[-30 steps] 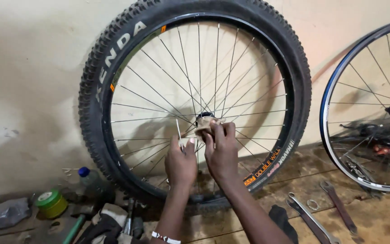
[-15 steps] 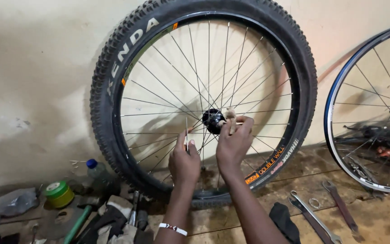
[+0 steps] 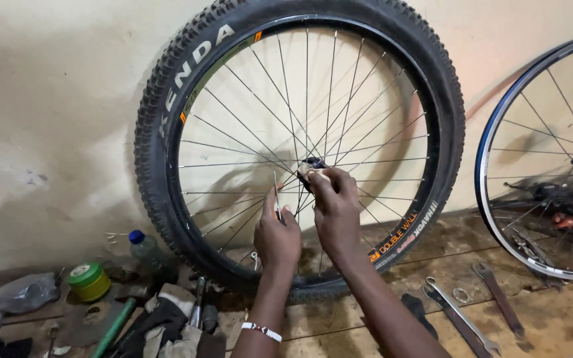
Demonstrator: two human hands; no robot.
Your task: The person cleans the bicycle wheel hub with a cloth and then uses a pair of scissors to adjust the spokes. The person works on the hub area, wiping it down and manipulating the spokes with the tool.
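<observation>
Both hands have shifted rightward: left hand (image 3: 278, 233) grip pinches an upright thin tool (image 3: 276, 192), right hand (image 3: 335, 205) grips the hub (image 3: 313, 167)

Black knobby tyre (image 3: 160, 132), silver spokes (image 3: 247, 142), green tape roll (image 3: 89, 281), blue-capped bottle (image 3: 143, 248).

No signs or screens. Packages, all low left on the floor by the wall: small clear plastic bottle (image 3: 144, 248) with a blue cap, upright, just left of the tyre (image 3: 160, 126); round green tin (image 3: 89, 281) with a pale lid label, left of the bottle; crumpled clear plastic bag (image 3: 12, 298) at far left, contents unclear from here. Labels: white lettering on the tyre sidewall upper left, small orange tag beside it; orange-and-white decal on the rim (image 3: 402, 235) lower right.
</observation>
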